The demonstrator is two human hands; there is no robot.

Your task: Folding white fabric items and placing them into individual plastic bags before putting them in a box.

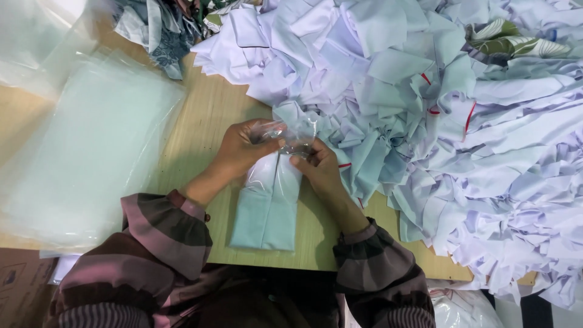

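Both the left hand and right hand pinch shut on the clear plastic bag's mouth over a folded pale-green garment on the wooden table; stacked bags lie left, heaped shirts crowd beyond.

Just a light wooden table under soft even light, with a brown cardboard box below its near-left corner.
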